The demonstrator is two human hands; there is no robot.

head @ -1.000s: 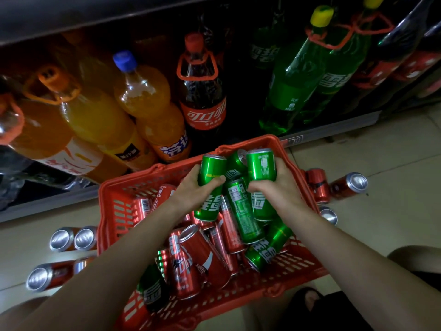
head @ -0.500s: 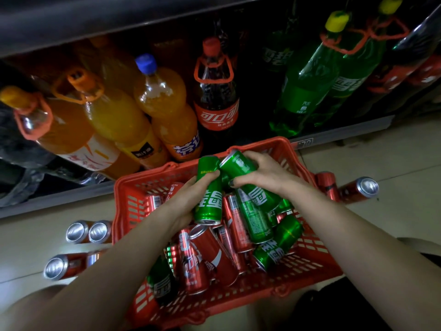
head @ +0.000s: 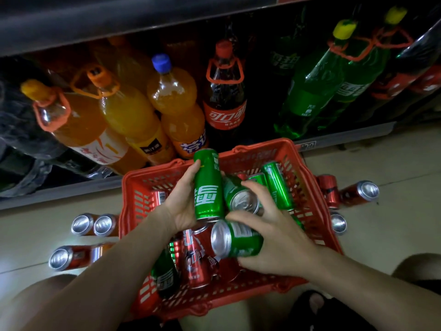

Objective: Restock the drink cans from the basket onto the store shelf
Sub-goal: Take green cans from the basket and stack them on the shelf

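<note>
From the head camera, the left hand wraps its curled fingers and thumb round a slim, glossy green aluminium can with white lettering, holding it upright above the red plastic lattice-walled basket. Just to the right of that grip, the right hand clasps two more smooth green cans at once: a green can lying on its side with its silver end facing left sits under the thumb and palm, and a tilted green can with its silver lid turned up is held by the curled fingertips, touching the upright can. Beyond the right hand's fingers, another slender green can leans inside the basket. Below both grips, the basket holds a jumble of shiny red cylindrical cans and a dark green can lying near the front corner. Left of the left forearm, red cans with silver tops lie on the pale tiled floor; right of the basket lie more red cans. Past the hands, the dark low shelf carries tall plastic bottles: orange drink bottles, a dark cola bottle with a red label and translucent green bottles with yellow caps.
</note>
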